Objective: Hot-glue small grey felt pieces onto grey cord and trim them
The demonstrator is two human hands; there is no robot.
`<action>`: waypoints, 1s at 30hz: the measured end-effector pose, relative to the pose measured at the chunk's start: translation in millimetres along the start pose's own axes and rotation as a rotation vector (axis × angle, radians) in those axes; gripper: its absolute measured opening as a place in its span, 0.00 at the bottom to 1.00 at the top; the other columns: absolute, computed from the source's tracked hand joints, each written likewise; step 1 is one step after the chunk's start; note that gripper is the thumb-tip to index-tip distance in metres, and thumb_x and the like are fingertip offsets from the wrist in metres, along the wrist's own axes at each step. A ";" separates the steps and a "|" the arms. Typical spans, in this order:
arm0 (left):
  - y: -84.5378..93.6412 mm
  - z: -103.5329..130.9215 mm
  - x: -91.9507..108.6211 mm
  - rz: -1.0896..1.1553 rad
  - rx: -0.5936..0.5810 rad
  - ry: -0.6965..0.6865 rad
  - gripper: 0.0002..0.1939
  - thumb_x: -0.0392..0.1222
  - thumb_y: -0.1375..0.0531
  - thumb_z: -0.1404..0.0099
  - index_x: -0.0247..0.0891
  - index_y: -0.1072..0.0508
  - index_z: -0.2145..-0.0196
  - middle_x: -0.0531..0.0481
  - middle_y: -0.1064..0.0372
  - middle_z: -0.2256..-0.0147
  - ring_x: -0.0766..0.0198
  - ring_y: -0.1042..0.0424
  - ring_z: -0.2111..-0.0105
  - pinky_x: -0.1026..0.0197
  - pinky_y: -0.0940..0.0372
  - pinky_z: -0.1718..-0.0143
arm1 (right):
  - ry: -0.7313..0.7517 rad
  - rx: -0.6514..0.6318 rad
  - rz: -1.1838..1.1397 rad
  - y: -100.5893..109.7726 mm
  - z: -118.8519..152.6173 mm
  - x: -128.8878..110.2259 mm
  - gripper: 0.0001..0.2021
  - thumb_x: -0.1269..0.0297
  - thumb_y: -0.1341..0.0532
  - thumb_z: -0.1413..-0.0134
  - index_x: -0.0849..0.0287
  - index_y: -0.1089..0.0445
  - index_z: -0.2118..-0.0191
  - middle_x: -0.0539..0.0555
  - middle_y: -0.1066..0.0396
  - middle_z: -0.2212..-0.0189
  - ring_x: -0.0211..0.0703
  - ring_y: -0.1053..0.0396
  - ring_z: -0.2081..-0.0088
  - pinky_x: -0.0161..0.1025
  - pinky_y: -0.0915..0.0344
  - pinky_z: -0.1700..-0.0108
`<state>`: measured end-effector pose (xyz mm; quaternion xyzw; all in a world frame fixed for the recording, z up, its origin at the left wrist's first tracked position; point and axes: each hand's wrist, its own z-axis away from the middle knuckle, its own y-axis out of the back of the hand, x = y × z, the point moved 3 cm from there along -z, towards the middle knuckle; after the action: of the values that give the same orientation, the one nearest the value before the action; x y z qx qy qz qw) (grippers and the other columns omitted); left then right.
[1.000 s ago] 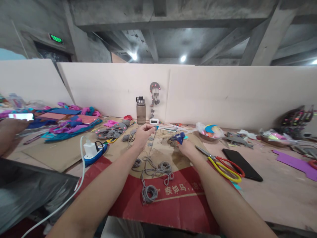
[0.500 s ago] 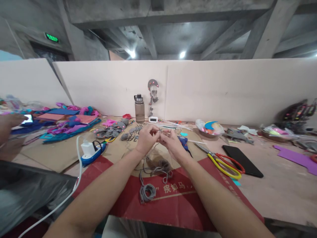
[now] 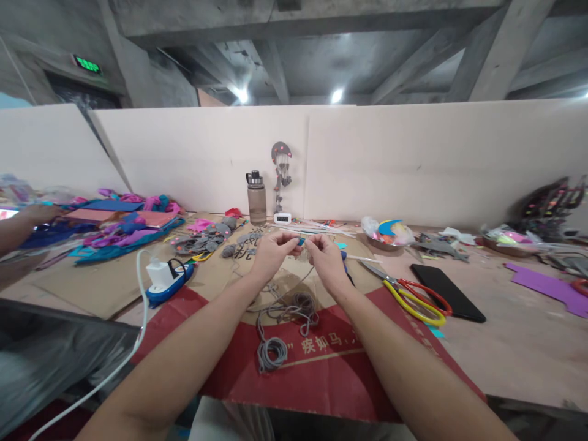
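Note:
My left hand [image 3: 274,256] pinches a small blue piece [image 3: 301,241], too small to name, between thumb and fingers. Close beside it, my right hand [image 3: 325,258] is closed in a pinch. A grey cord [image 3: 305,279] rises to the right hand's fingertips from a loose tangle [image 3: 301,306] below. Nearer me lies a neat coil of the same cord [image 3: 272,354], on the red part of the paper sheet [image 3: 331,383]. Behind my right hand, a blue tool with a dark cable is mostly hidden.
Scissors [image 3: 416,300] and a black phone [image 3: 448,293] lie at right. A power strip [image 3: 169,285] with a white cable sits at left. A water bottle [image 3: 256,199] and small clock [image 3: 282,218] stand at the back. A co-worker's hand [image 3: 41,214] is at far left.
The small blue piece now shows between my fingertips. My right hand has opened a small gap from the left, and the cord below it is drawn straighter. The view has shifted slightly.

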<state>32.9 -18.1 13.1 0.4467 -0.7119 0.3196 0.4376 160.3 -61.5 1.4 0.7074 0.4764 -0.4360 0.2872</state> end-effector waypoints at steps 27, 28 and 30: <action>-0.3 -1.5 -6.4 0.006 -0.061 -0.003 0.13 0.46 0.36 0.48 0.33 0.28 0.70 0.49 0.28 0.76 0.66 0.30 0.76 0.59 0.33 0.68 | 0.075 0.071 0.296 6.3 5.9 -20.1 0.11 0.57 0.44 0.53 0.60 0.33 0.72 0.47 0.40 0.81 0.35 0.46 0.77 0.35 0.48 0.73; -0.4 -1.8 -7.1 0.011 -0.063 -0.002 0.13 0.46 0.36 0.48 0.33 0.28 0.70 0.49 0.28 0.77 0.66 0.30 0.76 0.59 0.33 0.68 | 0.075 0.073 0.297 6.3 5.8 -19.6 0.10 0.57 0.44 0.53 0.60 0.33 0.73 0.46 0.40 0.81 0.35 0.46 0.78 0.35 0.48 0.73; -0.6 -2.4 -8.3 0.032 -0.068 0.009 0.12 0.46 0.36 0.48 0.33 0.28 0.70 0.49 0.28 0.77 0.67 0.30 0.76 0.60 0.34 0.68 | 0.075 0.076 0.294 6.3 5.6 -18.4 0.10 0.58 0.44 0.53 0.59 0.34 0.73 0.46 0.40 0.81 0.35 0.46 0.78 0.34 0.48 0.74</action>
<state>36.0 -13.3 6.6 0.4184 -0.7275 0.3042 0.4507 161.2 -76.3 15.2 0.7958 0.3612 -0.3802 0.3029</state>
